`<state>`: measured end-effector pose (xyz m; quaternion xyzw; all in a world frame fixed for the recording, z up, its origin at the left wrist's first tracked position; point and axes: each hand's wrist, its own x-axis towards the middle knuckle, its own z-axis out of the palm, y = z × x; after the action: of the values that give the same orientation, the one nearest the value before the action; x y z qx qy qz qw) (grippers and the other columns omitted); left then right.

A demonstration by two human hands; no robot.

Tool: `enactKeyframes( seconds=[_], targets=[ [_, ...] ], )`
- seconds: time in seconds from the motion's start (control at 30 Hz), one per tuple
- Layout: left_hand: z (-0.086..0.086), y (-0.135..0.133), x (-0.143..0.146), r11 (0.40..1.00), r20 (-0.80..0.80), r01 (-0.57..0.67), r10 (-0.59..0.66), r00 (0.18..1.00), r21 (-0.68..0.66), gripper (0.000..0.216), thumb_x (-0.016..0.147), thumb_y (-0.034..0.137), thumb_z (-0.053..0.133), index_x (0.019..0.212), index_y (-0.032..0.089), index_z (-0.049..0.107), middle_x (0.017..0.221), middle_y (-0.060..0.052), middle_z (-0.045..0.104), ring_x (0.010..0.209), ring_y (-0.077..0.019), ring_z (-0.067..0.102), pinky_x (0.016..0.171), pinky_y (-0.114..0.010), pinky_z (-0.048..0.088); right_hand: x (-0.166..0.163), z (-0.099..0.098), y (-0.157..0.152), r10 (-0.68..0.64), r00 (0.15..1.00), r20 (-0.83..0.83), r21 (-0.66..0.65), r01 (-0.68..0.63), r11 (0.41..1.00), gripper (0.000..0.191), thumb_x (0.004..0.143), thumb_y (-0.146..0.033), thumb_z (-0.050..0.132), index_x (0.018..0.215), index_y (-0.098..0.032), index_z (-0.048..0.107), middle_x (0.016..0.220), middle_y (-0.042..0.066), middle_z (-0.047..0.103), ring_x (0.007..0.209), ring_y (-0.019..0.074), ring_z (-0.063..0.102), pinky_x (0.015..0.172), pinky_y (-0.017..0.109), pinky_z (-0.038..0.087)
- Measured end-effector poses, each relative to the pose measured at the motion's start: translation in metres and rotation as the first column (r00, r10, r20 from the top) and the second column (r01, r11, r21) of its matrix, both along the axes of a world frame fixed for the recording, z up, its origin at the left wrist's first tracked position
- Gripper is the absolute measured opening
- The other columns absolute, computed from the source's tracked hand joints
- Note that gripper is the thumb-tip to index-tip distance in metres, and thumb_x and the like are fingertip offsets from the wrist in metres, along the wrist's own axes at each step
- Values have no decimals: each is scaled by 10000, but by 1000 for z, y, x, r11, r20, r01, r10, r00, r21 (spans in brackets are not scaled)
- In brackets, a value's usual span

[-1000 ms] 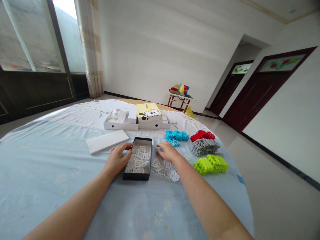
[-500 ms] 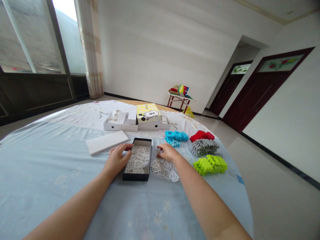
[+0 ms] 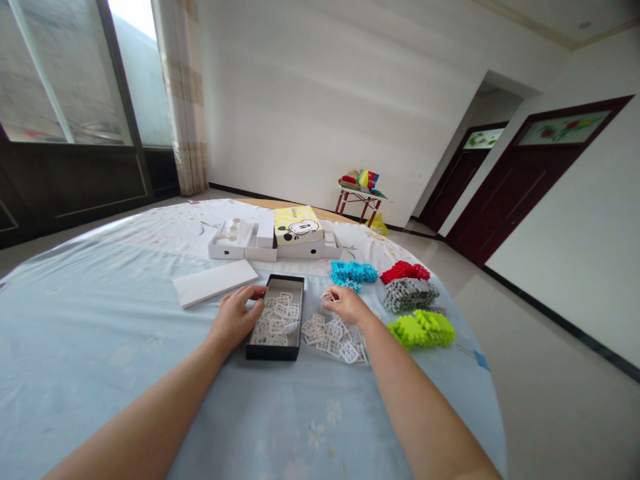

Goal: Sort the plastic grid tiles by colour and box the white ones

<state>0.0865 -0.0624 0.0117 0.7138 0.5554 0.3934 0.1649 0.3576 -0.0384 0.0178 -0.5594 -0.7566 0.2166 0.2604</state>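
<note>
A shallow black box lies on the blue tablecloth and holds several clear square plastic pieces. My left hand curls over the box's left rim and holds it. My right hand is lifted just right of the box with its fingers pinched on a few clear pieces. A loose heap of the same clear pieces lies on the cloth under and beside that hand.
Piles of blue, red, grey and lime-green pieces sit to the right. A white lid lies left of the box. White boxes and a yellow cartoon box stand behind. The table edge curves at the right.
My right hand has risen from the heap with clear pieces pinched in its fingers. My left hand has stayed on the box's rim.
</note>
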Motion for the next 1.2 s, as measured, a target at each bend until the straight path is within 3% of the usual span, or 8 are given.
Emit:
enactKeyframes(
  seconds=[0.1, 0.27, 0.43, 0.6, 0.8, 0.93, 1.07, 1.2],
  targets=[
    [0, 0, 1, 1000, 5, 1, -1, 1000, 3, 331, 723, 298, 423, 975, 202, 615, 928, -37, 660, 913, -192, 580, 807, -314, 437, 0, 9, -1, -63, 987, -150, 88, 77, 993, 160, 705, -239, 596, 842, -156, 600, 781, 7, 633, 732, 139, 576, 716, 263, 441],
    [-2, 2, 0, 1000, -7, 4, -4, 1000, 18, 327, 730, 298, 422, 971, 197, 617, 932, -40, 661, 915, -191, 579, 838, -321, 424, -31, 39, -5, 57, 919, -391, 165, 10, 986, 256, 701, -329, 629, 871, -141, 591, 795, 17, 630, 740, 132, 583, 732, 267, 459],
    [-2, 1, 0, 1000, -15, 16, -16, 1000, 14, 337, 734, 296, 416, 984, 185, 613, 945, -50, 658, 929, -192, 576, 846, -324, 421, -74, 55, -18, 145, 900, -412, 143, -93, 985, 309, 715, -331, 641, 964, -151, 609, 882, 37, 658, 812, 142, 611, 772, 280, 478],
    [0, 1, 0, 1000, -21, 12, -11, 1000, 23, 330, 729, 295, 420, 976, 192, 612, 945, -45, 662, 923, -191, 581, 865, -331, 412, -81, 53, -26, 172, 927, -334, 119, -140, 983, 313, 757, -288, 608, 1055, -189, 606, 1028, 54, 653, 927, 155, 610, 820, 305, 485],
    [-1, 2, 0, 1000, -31, 1, 0, 1000, 12, 336, 730, 302, 421, 989, 199, 608, 936, -39, 663, 917, -190, 582, 860, -330, 410, -32, 45, -34, 66, 991, -118, 114, -52, 992, 326, 754, -293, 610, 1060, -179, 610, 1028, 71, 649, 923, 177, 604, 818, 324, 472],
    [-2, 2, 0, 1000, -25, -2, 2, 1000, 12, 337, 734, 317, 419, 990, 208, 608, 925, -33, 663, 905, -189, 583, 817, -312, 423, 0, 29, -47, 97, 988, 121, 7, -98, 995, 537, 672, -428, 680, 1142, -190, 573, 1159, 97, 583, 1092, 236, 513, 940, 373, 378],
    [-4, 3, -1, 1000, -27, -8, 8, 1000, 12, 350, 739, 338, 415, 1004, 209, 605, 929, -30, 661, 901, -189, 580, 775, -294, 430, 9, 14, -56, 126, 946, 297, -85, -105, 991, 793, 524, -528, 744, 1219, -221, 516, 1275, 107, 488, 1193, 290, 408, 1003, 417, 283],
    [-7, 3, -3, 1000, -51, -7, 7, 999, 11, 364, 747, 352, 414, 1026, 212, 601, 948, -27, 658, 866, -180, 581, 746, -283, 432, 9, 9, -54, 116, 934, 338, -71, -97, 993, 677, 551, -467, 753, 1159, -236, 562, 1213, 90, 533, 1149, 278, 448, 983, 405, 296]
  ],
)
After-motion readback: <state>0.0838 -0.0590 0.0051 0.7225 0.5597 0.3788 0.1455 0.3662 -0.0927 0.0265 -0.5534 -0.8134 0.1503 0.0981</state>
